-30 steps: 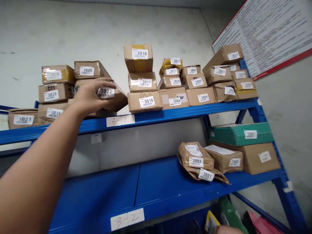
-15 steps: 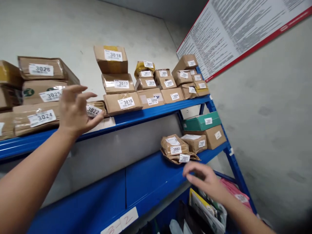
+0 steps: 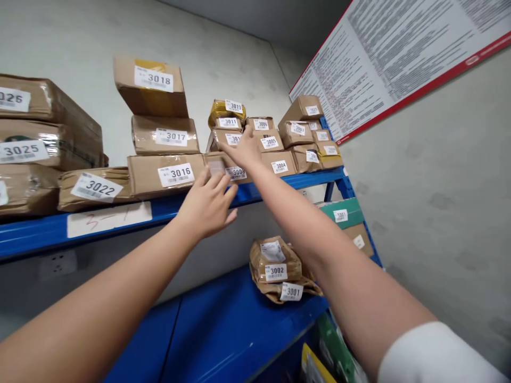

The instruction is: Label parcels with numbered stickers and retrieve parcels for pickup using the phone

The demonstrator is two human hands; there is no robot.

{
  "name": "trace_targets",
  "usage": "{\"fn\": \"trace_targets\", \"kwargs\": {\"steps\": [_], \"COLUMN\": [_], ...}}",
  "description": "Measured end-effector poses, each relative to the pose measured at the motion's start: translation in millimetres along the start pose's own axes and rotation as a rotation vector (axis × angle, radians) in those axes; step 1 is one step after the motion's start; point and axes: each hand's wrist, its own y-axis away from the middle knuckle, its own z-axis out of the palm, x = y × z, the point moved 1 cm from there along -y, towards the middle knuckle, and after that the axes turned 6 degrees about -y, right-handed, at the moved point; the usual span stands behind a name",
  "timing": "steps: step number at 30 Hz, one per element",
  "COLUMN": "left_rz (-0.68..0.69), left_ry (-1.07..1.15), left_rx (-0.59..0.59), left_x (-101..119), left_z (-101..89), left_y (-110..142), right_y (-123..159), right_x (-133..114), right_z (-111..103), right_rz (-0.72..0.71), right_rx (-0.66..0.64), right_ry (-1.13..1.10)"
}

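Both my arms reach up to the top blue shelf [image 3: 279,183], which is stacked with numbered brown parcels. My right hand [image 3: 244,150] rests against the parcels in the middle, on the one labelled 3010 [image 3: 223,139] and above parcel 3008 [image 3: 229,168]; its fingers lie against them and I cannot see a grip. My left hand [image 3: 207,205] is open with fingers together, held just below the shelf edge in front of parcel 3016 [image 3: 165,174] and holds nothing. Parcel 3022 [image 3: 93,185] lies flat further left.
Parcels 3017 [image 3: 164,135] and 3018 [image 3: 149,86] are stacked above 3016. On the lower shelf [image 3: 223,324] lie parcels 3002 [image 3: 274,261] and 3001 [image 3: 289,290], with a green box [image 3: 339,211] behind. A printed wall board [image 3: 399,48] hangs at the right. Bags sit below.
My right hand rose from beside the lower shelf to the middle parcels on the top shelf. My left hand left parcel 3022 and moved right, below parcel 3016. The view shifted right and closer.
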Motion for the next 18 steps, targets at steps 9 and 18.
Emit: {"fn": "trace_targets", "kwargs": {"steps": [9,18], "left_rz": [0.046,0.01], "left_ry": [-0.177,0.008], "left_rx": [-0.127,-0.092], "left_x": [-14.0,-14.6], "left_z": [41.9,44.9], "left_y": [1.1,3.6], "right_y": [-53.5,-49.9], "right_x": [24.3,18.4], "right_z": [32.1,11.0], "right_rz": [0.162,0.115], "right_rx": [-0.202,-0.117], "right_ry": [-0.043,-0.045]}}
